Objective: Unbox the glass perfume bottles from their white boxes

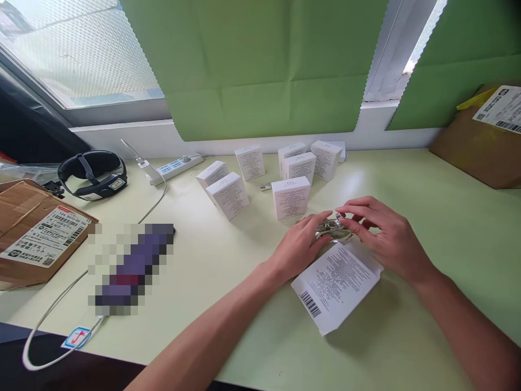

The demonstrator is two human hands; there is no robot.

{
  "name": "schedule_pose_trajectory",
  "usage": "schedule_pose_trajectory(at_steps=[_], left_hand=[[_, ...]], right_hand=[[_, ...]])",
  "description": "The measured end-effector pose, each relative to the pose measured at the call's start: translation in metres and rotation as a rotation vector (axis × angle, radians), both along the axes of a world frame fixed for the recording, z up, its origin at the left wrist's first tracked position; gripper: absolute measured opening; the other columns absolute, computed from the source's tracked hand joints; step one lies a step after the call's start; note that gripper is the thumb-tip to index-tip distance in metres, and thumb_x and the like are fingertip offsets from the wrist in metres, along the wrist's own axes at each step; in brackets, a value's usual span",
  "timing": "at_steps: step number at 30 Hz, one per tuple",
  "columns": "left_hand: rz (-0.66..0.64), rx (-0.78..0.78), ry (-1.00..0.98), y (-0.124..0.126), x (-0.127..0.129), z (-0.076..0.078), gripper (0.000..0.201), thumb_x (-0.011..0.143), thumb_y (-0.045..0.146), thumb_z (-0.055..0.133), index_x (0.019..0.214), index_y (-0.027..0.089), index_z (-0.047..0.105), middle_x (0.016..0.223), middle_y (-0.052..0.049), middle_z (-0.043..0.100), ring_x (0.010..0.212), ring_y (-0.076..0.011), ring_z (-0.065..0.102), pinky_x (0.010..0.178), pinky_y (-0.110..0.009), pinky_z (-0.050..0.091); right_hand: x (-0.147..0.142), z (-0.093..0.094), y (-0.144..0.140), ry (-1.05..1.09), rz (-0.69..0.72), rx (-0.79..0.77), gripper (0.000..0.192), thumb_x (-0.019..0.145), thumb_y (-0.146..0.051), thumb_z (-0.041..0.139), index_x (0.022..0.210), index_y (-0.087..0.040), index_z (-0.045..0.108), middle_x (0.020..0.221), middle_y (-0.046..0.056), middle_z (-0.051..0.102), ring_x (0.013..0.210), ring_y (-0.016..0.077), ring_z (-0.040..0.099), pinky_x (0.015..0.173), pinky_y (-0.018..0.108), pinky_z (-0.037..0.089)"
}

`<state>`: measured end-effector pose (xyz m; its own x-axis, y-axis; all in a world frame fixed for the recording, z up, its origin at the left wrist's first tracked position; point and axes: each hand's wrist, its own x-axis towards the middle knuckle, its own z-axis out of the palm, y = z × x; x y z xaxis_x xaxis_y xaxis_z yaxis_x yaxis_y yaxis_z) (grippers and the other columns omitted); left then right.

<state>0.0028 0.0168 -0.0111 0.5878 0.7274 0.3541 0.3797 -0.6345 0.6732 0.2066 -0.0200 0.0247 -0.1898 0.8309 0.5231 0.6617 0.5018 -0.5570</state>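
On pale green table (211, 271), blind (264, 65) at far side.
Left hand (299, 241) grasps shiny bottle (334, 232); right hand (380, 228) pinches its top (338, 217); cardboard box (24, 203) left, brown box (472, 149) right.

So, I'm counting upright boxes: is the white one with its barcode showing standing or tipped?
Tipped: the white box has its print side turned up, while the farther boxes stand upright.

A pale green table (228, 255) bears white boxes (337, 285), cartons (480, 149), a power strip (175, 167), a headset (100, 187).
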Motion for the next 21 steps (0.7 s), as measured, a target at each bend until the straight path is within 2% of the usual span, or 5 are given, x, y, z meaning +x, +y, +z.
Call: schedule_pose_trajectory(at_steps=[8,11,14,21], left_hand=[[0.013,0.004,-0.024,-0.0012,-0.001,-0.0008,0.052,0.098,0.027,0.058,0.145,0.029,0.036,0.127,-0.01,0.066,0.122,-0.0273,0.063,0.098,-0.05,0.055],[-0.023,0.012,-0.084,-0.0007,-0.0018,-0.0022,0.057,0.097,0.025,0.058,0.147,0.03,0.031,0.13,-0.01,0.065,0.122,-0.0263,0.063,0.099,-0.049,0.055],[-0.089,0.053,-0.129,0.0,-0.0029,-0.0032,0.051,0.1,0.023,0.053,0.146,0.031,0.034,0.132,-0.009,0.063,0.121,-0.024,0.063,0.098,-0.046,0.055],[-0.151,0.088,-0.081,0.002,-0.0051,0.0,0.051,0.103,0.022,0.046,0.15,0.036,0.033,0.136,-0.008,0.058,0.122,-0.0215,0.06,0.099,-0.043,0.055]], right_hand=[[0.0045,0.0034,-0.0003,-0.041,0.02,-0.045,0.017,0.099,-0.03,0.057,0.11,-0.028,0.07,0.112,0.003,0.065,0.078,0.015,0.062,0.062,0.032,0.053],[0.0026,0.0024,-0.0001,-0.026,0.023,-0.053,0.019,0.1,-0.03,0.056,0.112,-0.028,0.07,0.111,0.003,0.066,0.079,0.0157,0.062,0.063,0.032,0.053],[0.0018,0.0015,-0.0002,-0.014,0.027,-0.073,0.022,0.1,-0.031,0.056,0.116,-0.031,0.071,0.113,0.003,0.066,0.079,0.0165,0.063,0.062,0.033,0.052],[0.0045,-0.0006,0.0009,0.101,0.015,-0.136,0.023,0.096,-0.039,0.062,0.114,-0.035,0.075,0.115,0.003,0.066,0.088,0.0186,0.065,0.065,0.033,0.055]])
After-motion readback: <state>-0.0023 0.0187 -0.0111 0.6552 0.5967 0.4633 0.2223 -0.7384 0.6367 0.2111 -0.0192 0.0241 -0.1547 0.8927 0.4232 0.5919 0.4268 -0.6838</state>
